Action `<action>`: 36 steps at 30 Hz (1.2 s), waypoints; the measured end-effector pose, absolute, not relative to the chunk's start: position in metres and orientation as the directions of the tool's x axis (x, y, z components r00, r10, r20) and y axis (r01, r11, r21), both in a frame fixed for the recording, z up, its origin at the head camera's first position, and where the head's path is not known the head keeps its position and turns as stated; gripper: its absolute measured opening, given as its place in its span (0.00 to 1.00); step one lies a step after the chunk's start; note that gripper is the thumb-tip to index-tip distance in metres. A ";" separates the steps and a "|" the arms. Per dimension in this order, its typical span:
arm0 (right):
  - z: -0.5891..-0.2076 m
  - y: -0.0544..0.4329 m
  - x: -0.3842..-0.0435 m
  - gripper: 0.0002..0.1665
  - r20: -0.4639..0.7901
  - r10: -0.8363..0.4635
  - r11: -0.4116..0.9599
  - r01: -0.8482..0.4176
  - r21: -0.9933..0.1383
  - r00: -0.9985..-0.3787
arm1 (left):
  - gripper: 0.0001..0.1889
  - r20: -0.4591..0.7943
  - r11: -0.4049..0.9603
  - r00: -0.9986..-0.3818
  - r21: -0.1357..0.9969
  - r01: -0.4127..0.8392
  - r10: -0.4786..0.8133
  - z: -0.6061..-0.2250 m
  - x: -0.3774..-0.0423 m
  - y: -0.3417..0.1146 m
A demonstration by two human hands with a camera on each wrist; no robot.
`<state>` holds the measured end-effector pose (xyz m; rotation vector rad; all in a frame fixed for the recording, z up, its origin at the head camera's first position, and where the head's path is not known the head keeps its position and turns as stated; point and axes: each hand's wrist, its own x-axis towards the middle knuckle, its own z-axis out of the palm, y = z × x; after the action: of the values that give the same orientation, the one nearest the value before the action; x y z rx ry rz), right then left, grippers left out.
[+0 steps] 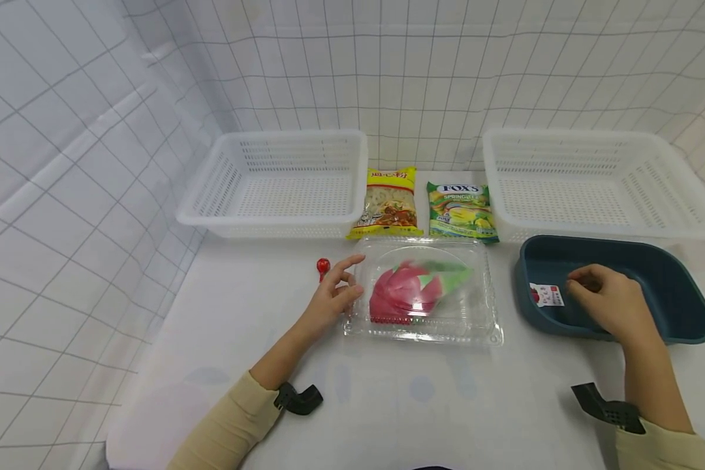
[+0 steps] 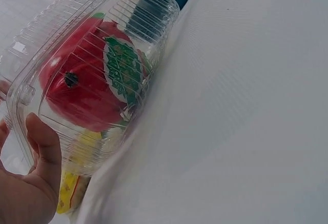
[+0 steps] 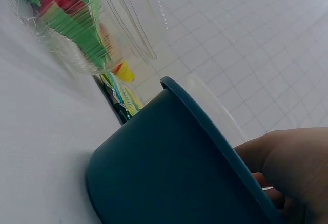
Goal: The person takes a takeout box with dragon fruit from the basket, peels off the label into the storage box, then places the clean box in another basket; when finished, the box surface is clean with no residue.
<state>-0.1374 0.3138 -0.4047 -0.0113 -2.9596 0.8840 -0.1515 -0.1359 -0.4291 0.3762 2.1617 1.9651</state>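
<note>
Hands well apart. Left hand (image 1: 329, 300) touches near side of clear container (image 1: 490, 310), fingers loosely parted; red-and-green object (image 1: 402, 290) inside, right of this hand. Right hand (image 1: 611, 301) dips into blue basin (image 1: 675, 297), fingers curled; cannot tell whether pinching anything. Small packet (image 1: 548, 295) just left of its fingertips. Beyond, between hands: yellow bag (image 1: 388, 202), green bag (image 1: 461, 212).

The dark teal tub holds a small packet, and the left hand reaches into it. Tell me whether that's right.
Wrong hand: the head view shows the right hand reaching into the dark teal tub, which does hold a small packet.
</note>
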 end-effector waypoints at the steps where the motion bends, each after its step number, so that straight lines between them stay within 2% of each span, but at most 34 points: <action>1: -0.404 0.314 -0.137 0.19 0.049 0.030 0.834 -0.002 -0.551 -0.998 | 0.28 0.028 0.090 -0.948 0.994 0.060 0.316 -0.429 -0.151 -0.136; 12: -0.392 0.324 -0.135 0.22 0.069 0.184 0.812 0.112 -0.573 -0.980 | 0.26 0.025 0.105 -0.950 0.993 0.061 0.311 -0.426 -0.155 -0.129; 16: -0.387 0.330 -0.135 0.22 0.087 0.229 0.793 0.134 -0.594 -0.970 | 0.25 0.046 0.068 -0.959 0.995 0.067 0.280 -0.428 -0.157 -0.124; 20: -0.382 0.336 -0.139 0.21 0.096 0.265 0.733 0.135 -0.667 -0.959 | 0.24 0.110 0.006 -0.968 0.993 0.115 0.227 -0.431 -0.157 -0.121; 24: -0.378 0.344 -0.144 0.11 0.105 0.335 0.547 0.102 -0.831 -0.936 | 0.22 0.164 -0.057 -0.969 0.986 0.156 0.186 -0.436 -0.156 -0.118; 26: -0.376 0.348 -0.148 0.05 0.091 0.388 0.367 0.063 -0.928 -0.917 | 0.22 0.178 -0.096 -0.969 0.982 0.164 0.170 -0.438 -0.156 -0.116; 28: -0.374 0.351 -0.152 0.03 0.054 0.453 0.161 0.022 -0.987 -0.890 | 0.22 0.183 -0.138 -0.971 0.977 0.162 0.156 -0.439 -0.155 -0.115; 32: -0.372 0.357 -0.160 0.02 -0.040 0.526 -0.203 -0.080 -0.976 -0.849 | 0.22 0.184 -0.204 -0.976 0.966 0.157 0.120 -0.439 -0.155 -0.112; 36: -0.375 0.363 -0.168 0.04 -0.113 0.551 -0.359 -0.112 -0.927 -0.827 | 0.23 0.205 -0.214 -0.975 0.959 0.184 0.085 -0.437 -0.155 -0.111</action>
<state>-0.1678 0.3635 -0.3754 -0.5793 -1.4664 2.2200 -0.1554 -0.1106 -0.4366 0.3436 2.0082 2.4748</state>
